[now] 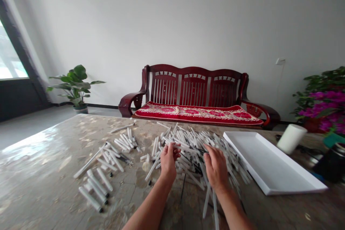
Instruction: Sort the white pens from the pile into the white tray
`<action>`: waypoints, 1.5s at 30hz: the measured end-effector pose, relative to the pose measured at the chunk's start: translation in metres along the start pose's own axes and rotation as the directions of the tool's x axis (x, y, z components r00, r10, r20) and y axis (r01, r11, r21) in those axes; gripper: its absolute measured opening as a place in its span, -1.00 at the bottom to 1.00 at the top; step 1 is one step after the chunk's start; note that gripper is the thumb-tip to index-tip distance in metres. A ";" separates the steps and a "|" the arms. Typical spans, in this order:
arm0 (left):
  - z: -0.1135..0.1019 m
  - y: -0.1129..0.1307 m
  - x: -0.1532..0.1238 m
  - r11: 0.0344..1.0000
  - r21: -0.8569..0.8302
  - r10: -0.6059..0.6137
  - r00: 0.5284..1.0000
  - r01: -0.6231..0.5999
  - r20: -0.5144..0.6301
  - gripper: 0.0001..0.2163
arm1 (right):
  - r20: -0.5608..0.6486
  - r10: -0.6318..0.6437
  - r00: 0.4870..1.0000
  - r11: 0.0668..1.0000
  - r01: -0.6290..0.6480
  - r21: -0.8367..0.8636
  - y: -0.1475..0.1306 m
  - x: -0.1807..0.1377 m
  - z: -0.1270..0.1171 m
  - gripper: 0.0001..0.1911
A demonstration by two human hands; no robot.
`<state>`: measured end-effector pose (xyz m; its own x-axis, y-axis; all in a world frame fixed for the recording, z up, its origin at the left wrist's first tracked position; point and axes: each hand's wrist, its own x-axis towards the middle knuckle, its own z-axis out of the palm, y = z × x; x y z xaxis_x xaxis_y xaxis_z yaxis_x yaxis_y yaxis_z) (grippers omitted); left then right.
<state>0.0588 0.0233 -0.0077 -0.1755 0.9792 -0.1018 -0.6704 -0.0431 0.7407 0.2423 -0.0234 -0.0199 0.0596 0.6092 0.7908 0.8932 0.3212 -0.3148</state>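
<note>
A large heap of translucent white plastic tubes [194,137], mixed with thin black pieces, lies on the table in front of me. My left hand [169,160] is closed at the heap's near left side, gripping a white tube [183,147] that points to the right. Over the heap's right part, my right hand [217,167] has its fingers bent, with thumb and forefinger around a small dark piece by the tube's far end; whether that piece belongs to the tube is unclear. Thicker tubes with black ends [91,199] lie to the left.
A smaller group of loose tubes [110,158] is spread on the stone-patterned table [54,172]. To the right are a shallow white tray [277,165], a white roll [291,138] and a dark object. Behind the table stands a red wooden bench [194,82].
</note>
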 end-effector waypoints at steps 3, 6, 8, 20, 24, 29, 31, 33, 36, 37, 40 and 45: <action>0.005 -0.003 -0.009 0.997 0.073 -0.035 0.992 0.026 0.122 -0.59 | 0.171 -0.045 0.984 0.998 0.038 0.044 -0.016 -0.001 0.001 -0.62; 0.008 -0.006 -0.013 0.989 0.151 -0.032 0.991 0.013 0.128 -0.62 | 0.231 -0.053 0.972 0.998 0.057 -0.010 -0.022 -0.003 0.003 -0.62; 0.009 -0.006 -0.013 0.982 0.191 -0.014 0.997 -0.001 0.078 -0.63 | 0.222 -0.094 0.970 0.994 0.105 -0.039 -0.024 -0.003 0.004 -0.64; 0.016 -0.007 -0.015 0.988 0.126 -0.064 0.985 0.085 -0.161 -0.67 | 0.173 -0.237 0.956 0.961 0.257 -0.102 -0.037 0.002 0.000 -0.75; 0.018 -0.005 -0.016 0.995 0.070 -0.053 0.987 0.065 -0.152 -0.61 | 0.164 -0.169 0.972 0.983 0.179 -0.048 -0.040 0.001 0.001 -0.74; 0.019 0.003 -0.017 0.997 0.072 -0.036 0.995 0.029 0.098 -0.58 | 0.328 0.070 0.942 0.965 -0.147 0.217 -0.038 0.002 -0.005 -0.66; 0.019 0.005 -0.017 0.996 0.087 -0.026 0.985 0.011 0.168 -0.60 | 0.481 0.135 0.866 0.894 -0.316 0.318 -0.038 0.003 -0.006 -0.58; 0.018 0.005 -0.017 0.994 0.107 -0.003 0.981 -0.018 0.195 -0.61 | 0.559 0.158 0.814 0.843 -0.406 0.354 -0.039 0.003 -0.005 -0.52; 0.019 0.002 -0.017 0.992 0.119 0.022 0.994 -0.036 0.110 -0.61 | 0.483 0.147 0.863 0.918 -0.301 0.258 -0.045 0.002 -0.002 -0.58; 0.019 0.001 -0.017 0.994 0.111 0.014 0.998 -0.020 0.055 -0.61 | 0.437 0.127 0.890 0.955 -0.229 0.188 -0.048 0.002 -0.002 -0.61; 0.021 0.000 -0.019 0.997 0.054 -0.053 0.995 0.058 -0.088 -0.63 | 0.349 0.008 0.937 1.000 -0.009 0.002 -0.060 0.002 -0.005 -0.66; 0.023 0.006 -0.020 0.995 -0.009 -0.099 0.981 0.099 -0.168 -0.64 | 0.282 -0.148 0.948 0.970 0.195 -0.144 -0.074 0.003 -0.009 -0.65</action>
<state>0.0750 0.0077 0.0135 -0.2271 0.9312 -0.2850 -0.6912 0.0520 0.7207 0.1806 -0.0519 0.0110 -0.2017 0.7345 0.6480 0.9424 0.3258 -0.0760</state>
